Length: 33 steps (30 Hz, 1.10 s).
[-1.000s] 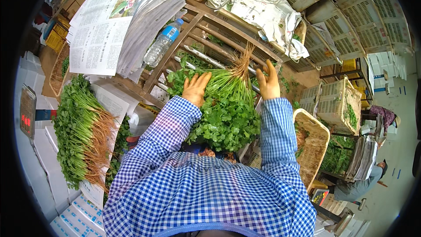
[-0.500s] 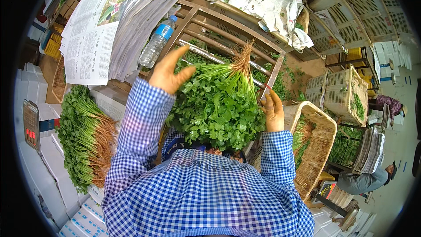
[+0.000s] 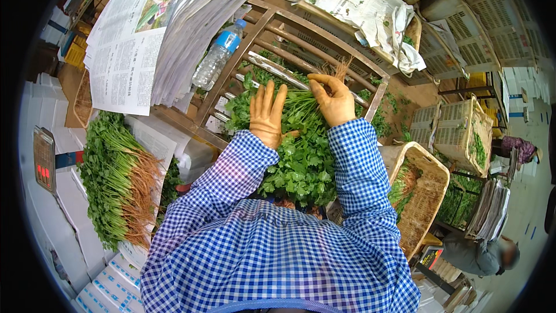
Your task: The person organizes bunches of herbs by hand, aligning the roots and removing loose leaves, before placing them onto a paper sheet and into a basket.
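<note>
- Blue-and-white checked sleeves (image 3: 362,168) reached forward.
- The leafy green bunch (image 3: 304,177) lay beneath both hands, roots pointing away over the metal rack (image 3: 237,68).
- Left hand (image 3: 266,117): grip spread wide, fingers straight, palm down over the greens.
- Right hand (image 3: 336,103): grip bent, thumb and forefinger near the root end; whether it held stems could not be told.
- Left side: second rooted pile (image 3: 113,182).
- Beyond: plastic bottle (image 3: 217,58) beside stacked newspapers (image 3: 124,64).

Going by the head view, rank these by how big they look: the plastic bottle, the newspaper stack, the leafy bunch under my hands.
1. Newspaper stack
2. Leafy bunch, partly covered
3. Plastic bottle, clearly smallest
</note>
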### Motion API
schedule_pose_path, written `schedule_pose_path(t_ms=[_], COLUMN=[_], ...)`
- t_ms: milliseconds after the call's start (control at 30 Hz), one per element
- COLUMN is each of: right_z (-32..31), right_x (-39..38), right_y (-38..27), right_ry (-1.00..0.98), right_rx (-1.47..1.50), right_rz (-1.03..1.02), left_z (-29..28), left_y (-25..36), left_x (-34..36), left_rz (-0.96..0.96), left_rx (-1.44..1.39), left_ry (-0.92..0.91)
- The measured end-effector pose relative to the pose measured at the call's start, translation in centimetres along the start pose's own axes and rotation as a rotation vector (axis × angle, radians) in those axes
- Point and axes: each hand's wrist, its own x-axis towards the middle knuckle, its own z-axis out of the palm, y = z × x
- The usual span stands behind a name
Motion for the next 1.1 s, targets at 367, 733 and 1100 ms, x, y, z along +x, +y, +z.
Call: schedule_pose_path(t_ms=[367,733,1100], right_z=[1.6,-6.4,-9.2], right_x=[0.6,4.2,-8.7], right_y=[-1.9,-1.9,0.2], right_ry=[-0.103,0.255,-0.031], right_rx=[-0.279,0.39,-0.149], right_rz=[0.1,0.272,0.592], left_z=[4.2,1.5,-2.4], left_y=[-2.2,-2.2,0.9], left_x=[-0.1,0.1,2.4], left_rz=[0.044,-0.027,-0.018], left_rx=[-0.022,0.03,0.339], left_ry=[0.329,-0.316,-0.432])
